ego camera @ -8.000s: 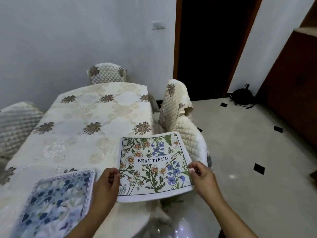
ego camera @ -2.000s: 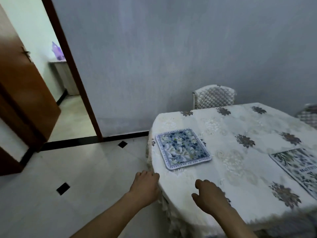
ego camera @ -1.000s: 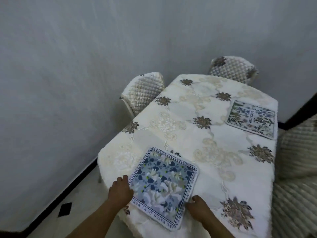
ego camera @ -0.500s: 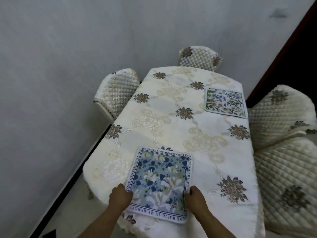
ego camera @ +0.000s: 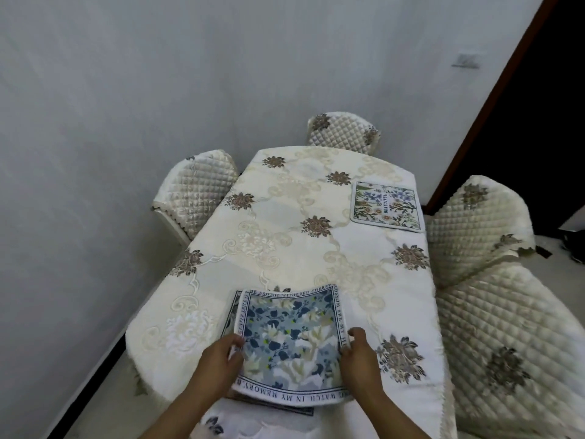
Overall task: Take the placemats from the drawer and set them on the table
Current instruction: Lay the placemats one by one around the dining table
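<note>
1. Tabletop (ego camera: 316, 248): a long surface under a cream cloth patterned with brown flower motifs, seen from its near end.
2. Blue placemat (ego camera: 291, 340): a square mat with blue and white flowers and a lettered border, at the near end of the tabletop. It is bowed, with its far edge lifted and curved. A second dark-bordered edge (ego camera: 232, 315) shows beneath it along the left and near sides; whether this is another mat cannot be told.
3. Left hand (ego camera: 218, 359): closed on the left edge of the blue placemat, thumb on top and fingers beneath the mat.
4. Right hand (ego camera: 359, 358): closed on the right edge of the same mat, thumb and forefinger pinching the border.
5. Green placemat (ego camera: 386, 205): a mat with a green and blue flower print and the word "BEAUTIFUL", lying flat at the far right corner of the tabletop, well apart from the blue one.
6. Quilted chairs: one at the far end (ego camera: 343, 136), one along the left edge (ego camera: 196, 198), and two along the right edge (ego camera: 474, 229).
7. Wall (ego camera: 158, 90): plain pale surface behind and left of the tabletop.
</note>
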